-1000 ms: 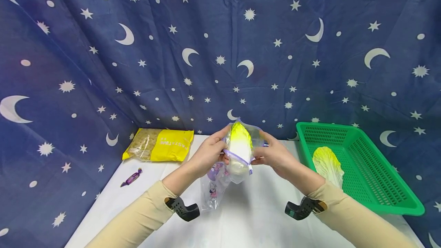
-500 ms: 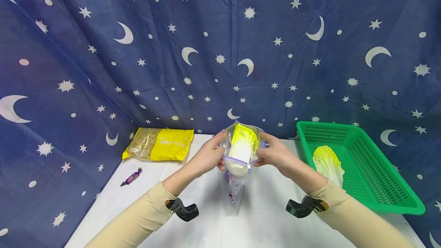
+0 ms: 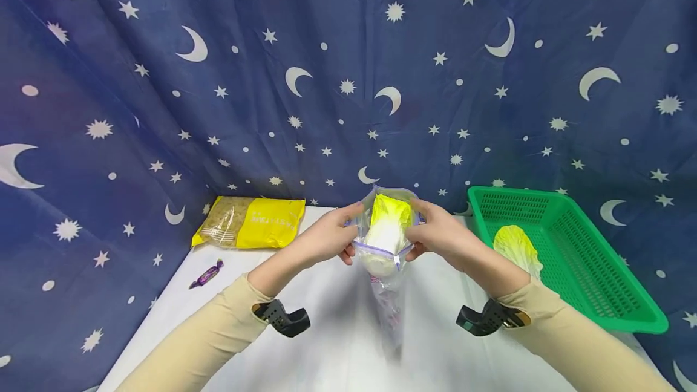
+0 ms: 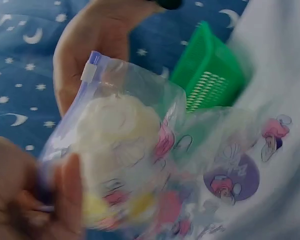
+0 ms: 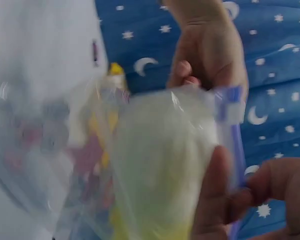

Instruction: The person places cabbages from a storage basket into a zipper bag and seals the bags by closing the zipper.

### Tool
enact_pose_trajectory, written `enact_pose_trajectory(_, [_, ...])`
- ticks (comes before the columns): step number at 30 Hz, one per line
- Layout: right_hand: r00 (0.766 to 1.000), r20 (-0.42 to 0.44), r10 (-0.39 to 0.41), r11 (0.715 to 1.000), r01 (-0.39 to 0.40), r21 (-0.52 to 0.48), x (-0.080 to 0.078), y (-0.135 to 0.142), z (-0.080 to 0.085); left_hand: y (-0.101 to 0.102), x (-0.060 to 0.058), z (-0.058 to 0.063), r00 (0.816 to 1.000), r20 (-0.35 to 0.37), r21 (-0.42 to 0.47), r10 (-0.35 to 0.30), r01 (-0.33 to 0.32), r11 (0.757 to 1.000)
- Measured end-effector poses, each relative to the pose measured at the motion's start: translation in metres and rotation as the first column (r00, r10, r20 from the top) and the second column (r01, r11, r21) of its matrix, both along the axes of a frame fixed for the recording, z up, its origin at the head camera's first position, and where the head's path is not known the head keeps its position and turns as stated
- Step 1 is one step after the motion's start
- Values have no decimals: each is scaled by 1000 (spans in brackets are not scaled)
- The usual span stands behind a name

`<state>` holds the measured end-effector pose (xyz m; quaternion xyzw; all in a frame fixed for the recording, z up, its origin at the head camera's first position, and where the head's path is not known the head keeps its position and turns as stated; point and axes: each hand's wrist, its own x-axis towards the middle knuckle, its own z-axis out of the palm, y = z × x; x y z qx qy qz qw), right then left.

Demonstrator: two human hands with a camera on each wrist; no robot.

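A clear zip bag (image 3: pixel 389 295) with a purple rim and cartoon prints hangs between my two hands, its mouth spread wide. Inside its upper part sits a napa cabbage piece (image 3: pixel 388 222), yellow leaf end up, white base down. My left hand (image 3: pixel 333 235) pinches the bag's left edge; my right hand (image 3: pixel 438 231) pinches the right edge. In the left wrist view a white slider (image 4: pixel 89 71) shows at one end of the zip. The cabbage's pale base (image 4: pixel 117 122) shows through the plastic, above the slack lower part of the bag.
At right stands a green basket (image 3: pixel 615 313) with another napa cabbage piece (image 3: pixel 517 250) in it. A yellow pasta packet (image 3: pixel 269 222) lies at the back left, a purple wrapped candy (image 3: pixel 207 274) in front of it. A blue starry curtain (image 3: pixel 348 65) rises behind the white table (image 3: pixel 327 343).
The bag's mouth has been pulled wider, and the cabbage sits a little lower in it. The bag's lower part has swung from the left to hang down, slightly to the right.
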<state>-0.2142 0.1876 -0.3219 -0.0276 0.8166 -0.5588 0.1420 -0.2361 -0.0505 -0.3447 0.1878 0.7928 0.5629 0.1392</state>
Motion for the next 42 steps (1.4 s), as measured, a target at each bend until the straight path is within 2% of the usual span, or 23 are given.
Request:
enact_pose_trajectory(3, [1000, 10, 11, 1000, -11, 3, -1, 1, 3, 0, -1, 0, 1000, 23, 24, -5, 4, 1000])
enact_pose_trajectory(5, [1000, 9, 7, 1000, -7, 2, -1, 2, 3, 0, -2, -1, 999, 30, 52, 14, -15, 999])
enact_pose_trajectory(12, [1000, -17, 8, 1000, -9, -20, -4, 2, 2, 2, -2, -1, 999, 40, 54, 25, -27, 998])
enact_pose_trajectory(19, [1000, -9, 1, 1000, -1, 1, -7, 0, -11, 5, -3, -8, 1000, -15, 18, 5, -5, 1000])
enact_pose_trajectory(24, [999, 44, -9, 1000, 9, 3, -10, 7, -25, 6, -4, -13, 999, -34, 10, -22, 22, 1000])
enact_pose_trajectory(27, [998, 61, -18, 998, 14, 56, -11, 13, -31, 5, -5, -16, 999, -43, -2, -29, 29, 1000])
enact_pose_trajectory(29, [999, 28, -18, 993, 14, 115, -12, 17, -32, 6, -5, -18, 998, -48, -14, -33, 33, 999])
enact_pose_trajectory(33, [990, -136, -32, 977, 59, 203, -11, 25, -29, 7, -4, -20, 998, -54, -30, -34, 33, 999])
enact_pose_trajectory(35, [980, -198, -36, 983, 71, 172, -11, 27, -26, 8, -3, -21, 998, -62, -42, -31, 28, 999])
enact_pose_trajectory(37, [981, -194, -23, 994, 42, 98, -11, 27, -23, 9, -3, -22, 997, -73, -56, -31, 27, 998])
enact_pose_trajectory(39, [991, -131, 18, 1000, -18, -2, -12, 25, -20, 10, -3, -23, 996, -87, -70, -34, 28, 997])
enact_pose_trajectory(42, [995, 19, 96, 988, -93, -122, -16, 22, -20, 13, -3, -24, 993, -104, -90, -47, 38, 995])
